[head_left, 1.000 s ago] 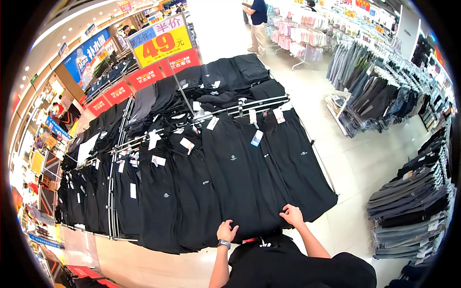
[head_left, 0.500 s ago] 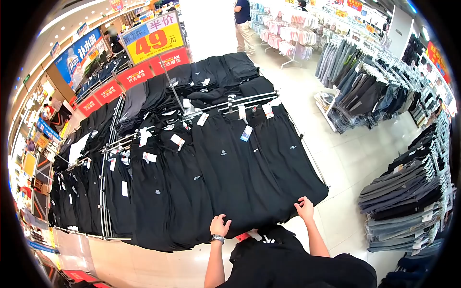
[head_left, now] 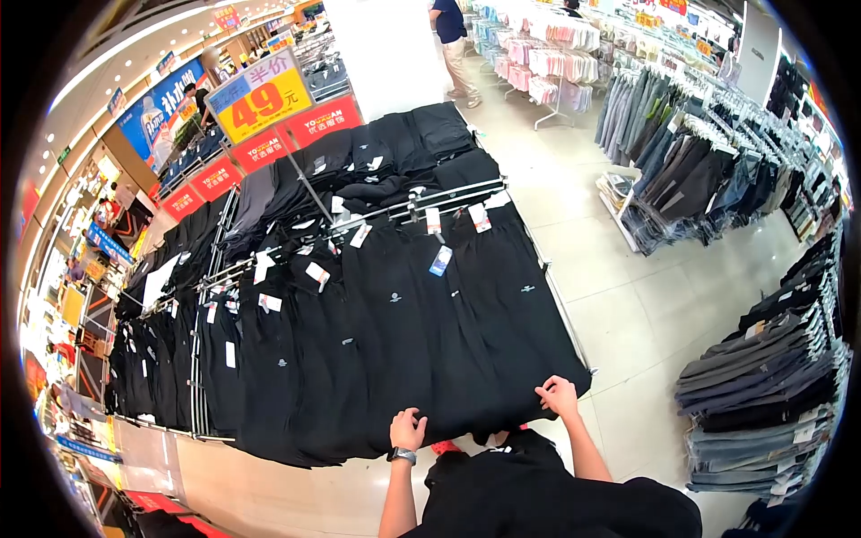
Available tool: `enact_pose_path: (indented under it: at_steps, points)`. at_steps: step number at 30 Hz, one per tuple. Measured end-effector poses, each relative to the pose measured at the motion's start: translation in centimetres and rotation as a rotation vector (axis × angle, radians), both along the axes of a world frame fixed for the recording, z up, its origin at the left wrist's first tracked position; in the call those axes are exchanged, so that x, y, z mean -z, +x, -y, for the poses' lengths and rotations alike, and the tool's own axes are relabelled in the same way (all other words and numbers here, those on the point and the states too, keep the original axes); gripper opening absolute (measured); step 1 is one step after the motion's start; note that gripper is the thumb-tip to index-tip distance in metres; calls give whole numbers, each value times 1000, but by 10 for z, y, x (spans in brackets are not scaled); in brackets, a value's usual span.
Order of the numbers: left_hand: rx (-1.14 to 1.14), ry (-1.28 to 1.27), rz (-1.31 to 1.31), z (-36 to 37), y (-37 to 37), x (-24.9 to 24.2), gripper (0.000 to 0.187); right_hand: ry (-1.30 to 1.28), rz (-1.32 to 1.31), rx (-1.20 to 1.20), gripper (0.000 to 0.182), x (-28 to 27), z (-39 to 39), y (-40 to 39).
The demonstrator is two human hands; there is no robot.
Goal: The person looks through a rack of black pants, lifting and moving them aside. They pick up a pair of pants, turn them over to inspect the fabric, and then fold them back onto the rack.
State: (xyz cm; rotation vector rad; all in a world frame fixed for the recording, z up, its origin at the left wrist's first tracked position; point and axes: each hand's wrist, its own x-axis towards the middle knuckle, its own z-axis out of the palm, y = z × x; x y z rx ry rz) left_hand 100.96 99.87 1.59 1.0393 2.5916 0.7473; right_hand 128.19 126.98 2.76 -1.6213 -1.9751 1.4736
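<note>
Black trousers [head_left: 395,359] hang in a row over the near side of a metal display rack, with paper tags at their waists and small logos. My left hand [head_left: 408,430], wearing a watch [head_left: 403,455], is at their lower edge with fingers curled onto the cloth. Further right, my right hand [head_left: 558,395] pinches the hem near the corner of the row. One blue tag [head_left: 440,261] hangs from a waistband between the two hands, higher up. The fingertips are partly hidden against the dark fabric.
Folded dark trousers [head_left: 395,148] lie on the rack's far side, below a yellow price sign [head_left: 260,94]. Hanging trousers [head_left: 762,368] stand close on the right, across the tiled floor [head_left: 619,314]. A person [head_left: 453,45] stands beyond the rack.
The view has shifted slightly, and the rack sits a little further left. My right hand has moved left along the hem and its fingers have drawn together. My left hand stays by the lower edge.
</note>
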Motion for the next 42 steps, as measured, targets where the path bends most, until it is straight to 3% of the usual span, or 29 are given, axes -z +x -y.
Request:
enact_pose_path:
  at_steps: [2,5,8,11,16,19,21,22,25,28,32,35,37,40,42]
  points:
    - [48,19,39,-28,25,-4,28,-20,-2,6,19,1,-17,13]
    - [70,34,110,-70,66,-11,31,379,74,-15,24,16,-46,37]
    - [58,0,88,-100,99,-17,34,471,81,11,30,16,-68,54]
    - [41,-64,54,-117,111,-12,35,254,103,-39,38,14,-81,60]
    - [72,-141,76,-130,116,-12,36,205,170,-162,48,14,-88,60]
    - [63,-137,113,-126,121,-7,37,308,208,-191,50,22,-89,57]
    - [64,-107,163,-128,120,-4,39,37,295,-222,57,20,-97,52]
    - [61,-120,177,-128,122,-2,40,38,289,-226,57,20,-99,49]
    - [46,-66,250,-130,125,3,42,-68,247,-216,56,-3,-98,44]
    - [35,-115,255,-137,123,1,41,-7,241,-122,58,9,-91,48]
    - [15,-203,299,-148,112,1,40,-179,117,18,60,23,-90,55]
    - [40,-250,163,-153,113,2,41,-139,159,8,55,35,-91,59]
    - [42,-247,203,-158,112,3,39,-28,248,-33,48,26,-89,59]
    - [12,-232,266,-156,109,10,34,50,369,-98,51,12,-88,52]
    - [-19,-206,289,-153,107,14,30,165,453,-168,49,32,-95,50]
